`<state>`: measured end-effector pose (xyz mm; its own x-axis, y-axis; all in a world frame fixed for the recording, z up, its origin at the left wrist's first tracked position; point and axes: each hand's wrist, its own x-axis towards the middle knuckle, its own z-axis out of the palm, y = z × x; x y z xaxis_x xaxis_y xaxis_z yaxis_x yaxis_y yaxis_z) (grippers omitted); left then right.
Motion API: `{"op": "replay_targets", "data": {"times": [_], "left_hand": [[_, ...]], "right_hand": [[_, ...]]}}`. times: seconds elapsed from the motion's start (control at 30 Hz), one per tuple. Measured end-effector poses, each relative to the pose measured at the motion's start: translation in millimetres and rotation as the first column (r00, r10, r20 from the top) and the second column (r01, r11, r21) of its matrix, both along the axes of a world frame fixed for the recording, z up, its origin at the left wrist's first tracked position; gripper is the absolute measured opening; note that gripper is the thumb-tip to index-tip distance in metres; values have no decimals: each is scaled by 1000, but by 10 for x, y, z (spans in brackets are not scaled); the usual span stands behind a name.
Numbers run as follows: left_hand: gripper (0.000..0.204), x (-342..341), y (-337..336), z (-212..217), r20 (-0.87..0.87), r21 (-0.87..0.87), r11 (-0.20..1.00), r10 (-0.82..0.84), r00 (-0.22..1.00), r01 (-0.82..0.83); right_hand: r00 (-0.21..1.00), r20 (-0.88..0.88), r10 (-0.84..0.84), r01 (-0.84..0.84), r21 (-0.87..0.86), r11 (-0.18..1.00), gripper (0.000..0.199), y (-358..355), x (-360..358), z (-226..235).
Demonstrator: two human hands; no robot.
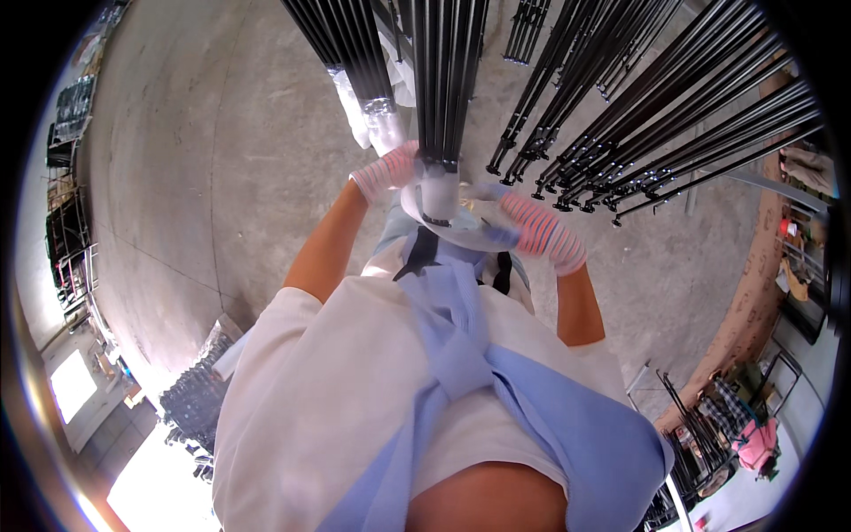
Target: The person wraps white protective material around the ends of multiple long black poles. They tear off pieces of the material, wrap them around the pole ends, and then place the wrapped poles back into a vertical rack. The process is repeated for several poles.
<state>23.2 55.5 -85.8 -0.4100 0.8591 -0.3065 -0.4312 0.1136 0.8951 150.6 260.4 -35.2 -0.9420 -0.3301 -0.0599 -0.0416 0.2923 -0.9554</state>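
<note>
A bundle of slim black metal tubes (443,89) comes toward me from the top middle. White wrapping (440,191) covers its near end. My left hand (391,172), in a pink-and-white striped glove, is closed around the left side of the bundle by the wrapping. From there a loose white wrapping strip (443,232) curves below the bundle's end over to my right hand (539,232). That hand wears a striped glove with bluish fingertips. Its fingers are smeared by motion, with the strip at the thumb. What lies between its fingers is hard to make out.
Left of the bundle lie more black tubes (359,62) with clear plastic wrapping (383,120) on their ends. Many loose black rods (612,133) with small end fittings fan out at the right. Racks of dark parts (66,213) line the far left. Concrete floor (239,160) surrounds me.
</note>
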Motion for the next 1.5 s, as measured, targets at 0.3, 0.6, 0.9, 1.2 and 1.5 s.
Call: {"op": "replay_targets", "data": {"times": [0.3, 0.6, 0.9, 1.2, 1.5], "left_hand": [[56, -105, -178, -274, 547, 82, 987, 71, 834, -138], [70, -272, -229, -854, 68, -420, 883, -200, -977, -210], [70, 114, -81, -904, 572, 197, 969, 8, 820, -147], [55, 379, -24, 143, 74, 149, 984, 89, 993, -99], [54, 536, -24, 92, 133, 61, 922, 373, 918, -384]], "right_hand": [[979, 202, -14, -90, 492, 866, 23, -513, -84, 399], [998, 45, 44, -59, 446, 893, 18, -176, -519, 1015], [978, 28, -206, 104, 793, 601, 16, 416, -549, 481], [960, -8, -278, 267, 315, 911, 26, -11, -1093, -1530], [976, 145, 164, -89, -424, 901, 46, -344, -994, -788]]}}
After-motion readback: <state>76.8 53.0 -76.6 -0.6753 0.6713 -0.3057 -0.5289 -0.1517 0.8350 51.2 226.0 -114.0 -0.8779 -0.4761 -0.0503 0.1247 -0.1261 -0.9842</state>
